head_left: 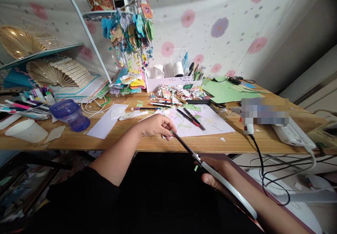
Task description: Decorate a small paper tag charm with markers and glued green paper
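Above the table's front edge, my left hand [157, 125] is closed in a pinch, with a tiny bit of green paper [172, 131] showing at the fingertips. The tip of a pair of scissors [184, 144] meets that spot. My right hand [217, 172] is wrapped around the scissors, whose pale handle runs back toward my forearm. They are seen edge-on, so how far the blades are apart is unclear. A small green paper scrap [196, 168] shows below the pivot, against my dark clothing.
On the wooden table [147, 144] lies a white sheet [218, 125] with pens [191, 118] and green scraps. Green paper [223, 90] lies behind. At left are a purple cup [70, 114] and a white cup [26, 130]. A power strip [295, 132] and cables are at right.
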Motion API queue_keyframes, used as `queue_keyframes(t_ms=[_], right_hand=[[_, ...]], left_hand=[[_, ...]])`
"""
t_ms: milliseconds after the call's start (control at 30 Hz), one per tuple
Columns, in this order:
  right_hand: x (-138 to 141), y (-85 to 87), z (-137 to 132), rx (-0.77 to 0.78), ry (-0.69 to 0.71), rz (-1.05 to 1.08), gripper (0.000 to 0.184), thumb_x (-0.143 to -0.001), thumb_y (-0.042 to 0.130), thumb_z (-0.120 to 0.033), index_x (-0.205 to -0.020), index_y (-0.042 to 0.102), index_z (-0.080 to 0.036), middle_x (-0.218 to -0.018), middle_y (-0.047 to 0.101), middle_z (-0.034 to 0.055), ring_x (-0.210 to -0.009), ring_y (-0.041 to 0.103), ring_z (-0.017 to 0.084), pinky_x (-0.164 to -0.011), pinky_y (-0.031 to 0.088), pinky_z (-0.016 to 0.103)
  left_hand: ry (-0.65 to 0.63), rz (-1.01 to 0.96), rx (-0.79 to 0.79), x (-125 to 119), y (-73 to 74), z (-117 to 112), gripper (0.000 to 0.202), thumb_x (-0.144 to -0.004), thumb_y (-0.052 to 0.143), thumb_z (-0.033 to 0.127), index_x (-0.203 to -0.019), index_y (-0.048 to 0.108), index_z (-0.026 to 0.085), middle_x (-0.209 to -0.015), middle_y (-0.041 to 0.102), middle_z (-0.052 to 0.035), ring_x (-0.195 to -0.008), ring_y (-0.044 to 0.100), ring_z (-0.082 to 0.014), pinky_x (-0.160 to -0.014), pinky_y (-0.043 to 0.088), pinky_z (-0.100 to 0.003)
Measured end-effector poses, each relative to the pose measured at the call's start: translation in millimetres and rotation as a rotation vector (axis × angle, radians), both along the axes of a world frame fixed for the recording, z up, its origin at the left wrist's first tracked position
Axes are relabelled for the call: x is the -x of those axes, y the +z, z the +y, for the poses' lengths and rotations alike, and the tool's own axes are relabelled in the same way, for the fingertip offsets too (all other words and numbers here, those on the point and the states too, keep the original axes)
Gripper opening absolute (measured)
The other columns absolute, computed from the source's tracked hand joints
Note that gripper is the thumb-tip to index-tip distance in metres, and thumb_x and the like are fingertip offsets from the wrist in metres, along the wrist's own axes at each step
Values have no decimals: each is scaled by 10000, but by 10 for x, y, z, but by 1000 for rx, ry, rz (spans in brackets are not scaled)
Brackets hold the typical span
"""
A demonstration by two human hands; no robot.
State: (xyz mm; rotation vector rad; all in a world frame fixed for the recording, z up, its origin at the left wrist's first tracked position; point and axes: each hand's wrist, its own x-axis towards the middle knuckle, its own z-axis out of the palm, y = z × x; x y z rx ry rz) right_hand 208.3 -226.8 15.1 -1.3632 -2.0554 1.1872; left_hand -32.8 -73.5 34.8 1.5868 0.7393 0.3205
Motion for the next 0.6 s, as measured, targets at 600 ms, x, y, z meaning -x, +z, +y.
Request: queue_keyframes(t_ms=[600], right_hand=[[-132, -239, 186, -131, -196, -9, 519, -854, 458, -620, -997, 590, -138, -762, 578, 27, -688, 530, 172, -599, 403, 267]], left_hand=[[330, -190, 20, -55, -343, -10, 311, -617, 803, 368, -672, 637, 111, -629, 686, -57, -493, 616, -120, -496, 468, -221]])
